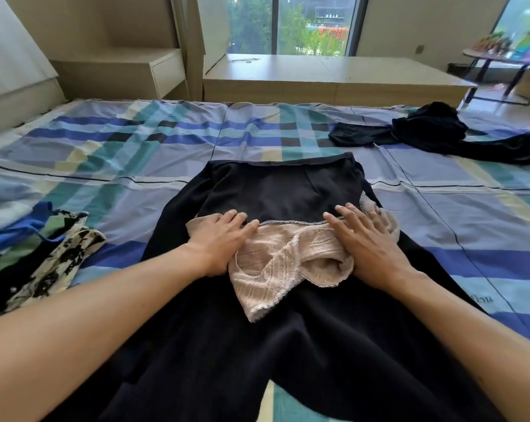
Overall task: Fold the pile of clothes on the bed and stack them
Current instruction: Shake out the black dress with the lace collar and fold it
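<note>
Head view: one beige lace garment [288, 257] was pressed flat by left hand [219, 242] and right hand [368, 242], fingers spread, onto one black garment [282, 190] on the plaid bed [120, 141].

I see 2 bare forearms, no sleeves on them; the left hand [219, 242] and right hand [368, 245] wear no rings.

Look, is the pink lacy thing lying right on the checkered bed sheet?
No, the pink lacy garment lies on top of the big black garment, which covers the sheet beneath it, with both hands pressing on it.
</note>
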